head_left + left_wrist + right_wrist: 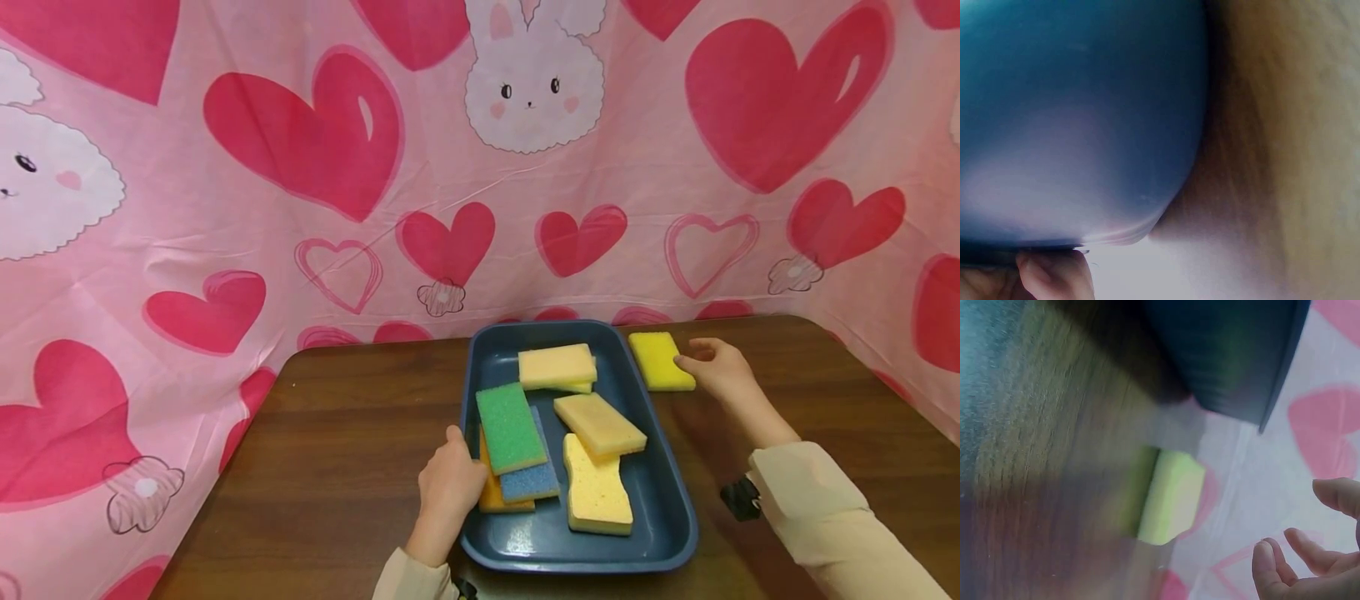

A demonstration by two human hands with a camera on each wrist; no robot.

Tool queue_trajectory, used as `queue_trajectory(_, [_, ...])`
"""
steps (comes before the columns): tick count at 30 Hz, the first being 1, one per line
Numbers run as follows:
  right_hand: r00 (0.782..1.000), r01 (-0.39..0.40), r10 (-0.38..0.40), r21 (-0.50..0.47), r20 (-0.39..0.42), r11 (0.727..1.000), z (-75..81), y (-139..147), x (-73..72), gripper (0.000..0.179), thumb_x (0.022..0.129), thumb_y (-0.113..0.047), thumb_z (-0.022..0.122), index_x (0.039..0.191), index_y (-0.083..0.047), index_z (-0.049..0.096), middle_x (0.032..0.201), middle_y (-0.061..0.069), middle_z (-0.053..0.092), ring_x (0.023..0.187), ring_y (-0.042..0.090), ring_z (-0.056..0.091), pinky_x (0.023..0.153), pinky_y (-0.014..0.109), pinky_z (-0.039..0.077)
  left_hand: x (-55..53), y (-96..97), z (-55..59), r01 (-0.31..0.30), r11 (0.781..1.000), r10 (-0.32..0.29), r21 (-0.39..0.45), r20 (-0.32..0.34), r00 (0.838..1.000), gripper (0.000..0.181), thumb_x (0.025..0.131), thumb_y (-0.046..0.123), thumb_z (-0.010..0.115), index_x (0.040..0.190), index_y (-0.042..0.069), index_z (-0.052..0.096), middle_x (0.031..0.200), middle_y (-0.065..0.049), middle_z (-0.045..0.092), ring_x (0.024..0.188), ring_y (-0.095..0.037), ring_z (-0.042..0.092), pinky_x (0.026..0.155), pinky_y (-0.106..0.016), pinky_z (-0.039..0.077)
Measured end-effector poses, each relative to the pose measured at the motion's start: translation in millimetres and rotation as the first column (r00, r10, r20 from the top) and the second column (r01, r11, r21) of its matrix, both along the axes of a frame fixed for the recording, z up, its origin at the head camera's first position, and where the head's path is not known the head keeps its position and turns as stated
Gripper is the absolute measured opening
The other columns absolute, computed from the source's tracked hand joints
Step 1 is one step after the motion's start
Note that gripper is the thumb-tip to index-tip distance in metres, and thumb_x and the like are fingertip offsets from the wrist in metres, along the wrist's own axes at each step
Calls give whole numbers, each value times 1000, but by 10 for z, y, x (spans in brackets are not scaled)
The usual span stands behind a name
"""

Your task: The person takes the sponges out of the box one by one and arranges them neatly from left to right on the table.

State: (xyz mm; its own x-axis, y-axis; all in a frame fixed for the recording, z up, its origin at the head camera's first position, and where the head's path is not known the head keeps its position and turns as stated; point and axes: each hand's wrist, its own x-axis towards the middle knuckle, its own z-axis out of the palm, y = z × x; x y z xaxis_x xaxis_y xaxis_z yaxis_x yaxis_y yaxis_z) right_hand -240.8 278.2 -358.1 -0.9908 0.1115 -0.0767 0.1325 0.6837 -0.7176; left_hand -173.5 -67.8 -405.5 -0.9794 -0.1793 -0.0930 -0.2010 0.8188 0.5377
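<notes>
My left hand (452, 472) grips the left rim of a dark blue rectangular tray (577, 560); its fingertips show at the rim in the left wrist view. To the right of the tray, a yellow sponge (657, 360) lies on the table. My right hand (716, 367) is beside that sponge, thumb and fingers spread apart around nothing in the right wrist view. Inside the tray are a green sponge (512, 427) over a blue sponge (532, 482) and an orange sponge (501, 500). A wavy yellow sponge (596, 492) and pale sponges (557, 365) lie there too.
The tray stands on a dark brown wooden table (337, 450). A pink cloth (450, 167) with hearts and rabbits hangs behind the table and along its sides. Another pale yellow sponge (600, 423) overlaps the wavy one in the tray.
</notes>
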Motion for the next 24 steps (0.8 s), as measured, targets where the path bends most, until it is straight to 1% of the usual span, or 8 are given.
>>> queue_trajectory(4, [997, -55, 57, 41, -47, 998, 66, -88, 112, 61, 95, -25, 53, 138, 14, 32, 132, 42, 40, 116, 53, 44, 95, 59, 42, -1, 3, -1, 2, 1000, -2, -3, -4, 1000, 42, 77, 9, 56, 116, -1, 47, 67, -11, 55, 55, -24, 49, 52, -37, 36])
queue_trajectory(8, [991, -92, 98, 63, -92, 994, 114, -220, 209, 60, 92, -21, 58, 137, 12, 35, 132, 40, 42, 120, 53, 43, 95, 59, 43, -3, 2, -10, 1, 1000, -1, -9, -7, 1000, 39, 77, 9, 57, 113, 0, 48, 68, -11, 56, 55, -25, 49, 52, -37, 36])
queue_trajectory(15, [968, -100, 118, 93, -222, 991, 186, -454, 357, 50, 88, -15, 63, 131, 7, 48, 123, 35, 54, 111, 49, 54, 88, 56, 49, 0, -3, -19, -1, 1000, 1, -10, -11, 1000, 37, 77, 9, 57, 112, 0, 48, 68, -11, 55, 55, -24, 49, 52, -37, 35])
queue_trajectory(20, [961, -133, 155, 109, -230, 985, 226, -572, 458, 48, 87, -14, 64, 129, 5, 50, 121, 32, 55, 108, 47, 55, 84, 53, 52, 3, -1, -10, -2, 1000, 2, -12, -13, 1000, 35, 76, 9, 57, 109, 0, 47, 69, -12, 56, 56, -24, 50, 52, -37, 36])
queue_trajectory(24, [952, -182, 210, 137, -224, 974, 209, -645, 541, 47, 85, -12, 67, 126, 4, 53, 119, 29, 56, 105, 45, 57, 81, 52, 53, 5, 1, 5, -1, 1000, 1, -8, -8, 1000, 35, 76, 9, 57, 109, 1, 48, 70, -12, 57, 57, -24, 50, 53, -38, 36])
